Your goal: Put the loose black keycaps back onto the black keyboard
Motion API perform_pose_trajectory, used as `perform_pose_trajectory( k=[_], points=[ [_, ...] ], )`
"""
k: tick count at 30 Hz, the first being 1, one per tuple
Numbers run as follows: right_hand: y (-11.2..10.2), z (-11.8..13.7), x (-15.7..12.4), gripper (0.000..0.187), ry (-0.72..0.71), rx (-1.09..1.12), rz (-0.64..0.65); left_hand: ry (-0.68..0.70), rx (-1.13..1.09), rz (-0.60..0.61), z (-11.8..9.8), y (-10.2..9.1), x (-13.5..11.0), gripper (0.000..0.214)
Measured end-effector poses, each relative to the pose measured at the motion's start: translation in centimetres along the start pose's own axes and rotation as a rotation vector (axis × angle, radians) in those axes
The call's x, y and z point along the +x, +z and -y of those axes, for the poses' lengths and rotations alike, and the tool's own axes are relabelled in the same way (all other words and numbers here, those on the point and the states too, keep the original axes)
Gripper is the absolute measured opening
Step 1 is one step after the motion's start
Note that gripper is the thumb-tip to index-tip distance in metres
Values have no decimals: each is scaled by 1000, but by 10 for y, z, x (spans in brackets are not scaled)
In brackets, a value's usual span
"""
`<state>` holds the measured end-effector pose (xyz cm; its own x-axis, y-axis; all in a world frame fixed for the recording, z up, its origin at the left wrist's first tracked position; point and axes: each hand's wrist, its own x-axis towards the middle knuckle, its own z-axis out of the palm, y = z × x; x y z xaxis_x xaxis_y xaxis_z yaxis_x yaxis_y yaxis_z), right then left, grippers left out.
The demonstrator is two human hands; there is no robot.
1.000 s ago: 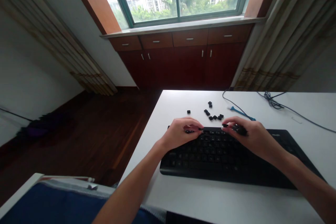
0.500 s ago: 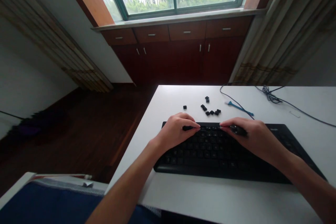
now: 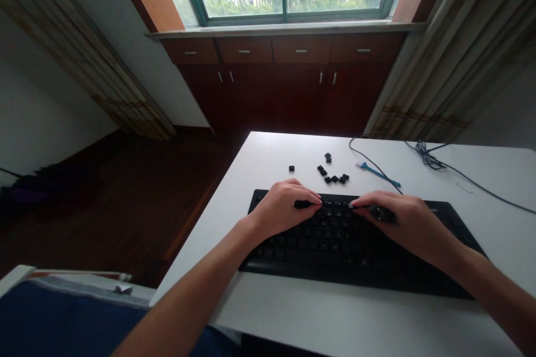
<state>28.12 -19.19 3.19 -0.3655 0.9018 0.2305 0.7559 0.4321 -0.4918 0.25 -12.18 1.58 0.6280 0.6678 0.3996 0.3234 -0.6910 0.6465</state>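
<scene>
White desk [image 3: 377, 329], far side: loose black keycaps [image 3: 333, 175] sit beyond the black keyboard [image 3: 335, 251]. Working along its top row, hands apart, my left hand [image 3: 280, 206] pinches a small black piece [image 3: 302, 204] and my right hand [image 3: 406, 217] grips a second black piece [image 3: 379, 213], fingertips kept low against the keys.

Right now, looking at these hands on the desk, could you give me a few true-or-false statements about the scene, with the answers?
The left hand pinches a black keycap: true.
The loose black keycaps sit on the black keyboard: false, they lie on the white desk beyond it.
The right hand is well away from the keyboard: false, it is over the keyboard's top rows.
The blue tool lies on the desk, held by neither hand: true.
</scene>
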Motion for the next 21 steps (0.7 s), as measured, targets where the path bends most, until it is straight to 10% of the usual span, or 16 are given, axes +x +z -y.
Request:
perform_pose_trajectory(
  k=[21],
  points=[
    [11, -4, -20, 30, -86, -86, -61, -19, 60, -5, -2, -3, 2, 8]
  ],
)
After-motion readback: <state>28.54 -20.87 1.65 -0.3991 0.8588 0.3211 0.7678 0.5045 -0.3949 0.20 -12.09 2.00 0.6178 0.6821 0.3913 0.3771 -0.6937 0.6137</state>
